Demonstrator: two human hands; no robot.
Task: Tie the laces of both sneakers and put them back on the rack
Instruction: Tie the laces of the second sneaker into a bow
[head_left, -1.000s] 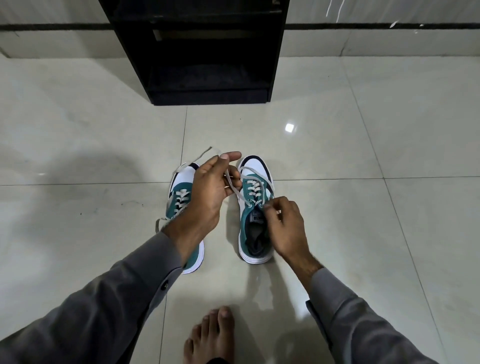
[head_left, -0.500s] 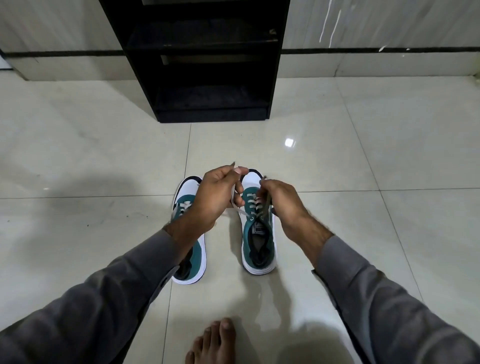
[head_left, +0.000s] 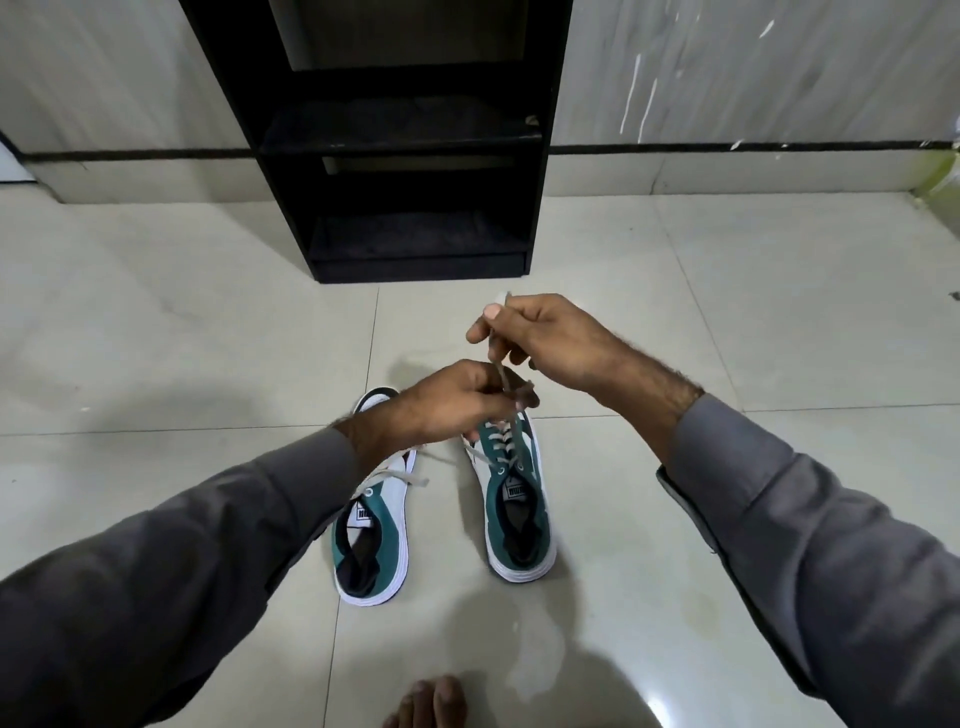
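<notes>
Two green-and-white sneakers stand side by side on the tiled floor, toes pointing away from me. The right sneaker (head_left: 514, 514) has its lace (head_left: 497, 364) pulled upward. My right hand (head_left: 540, 338) pinches one lace end, raised above the shoe. My left hand (head_left: 447, 402) grips the other lace end lower down, crossing over the toe of the left sneaker (head_left: 371, 540). The left sneaker's lace (head_left: 402, 475) lies loose and untied across its tongue. Both toes are partly hidden by my hands.
A black shoe rack (head_left: 410, 140) with open shelves stands against the wall straight ahead, about one tile beyond the sneakers. My bare foot (head_left: 426, 704) shows at the bottom edge. Glossy floor tiles (head_left: 727, 322) spread on both sides.
My right hand has risen from the shoe's eyelets, drawing its lace end up and away. My left hand has shifted right, over the right sneaker's toe. The camera has tilted up, showing more rack.
</notes>
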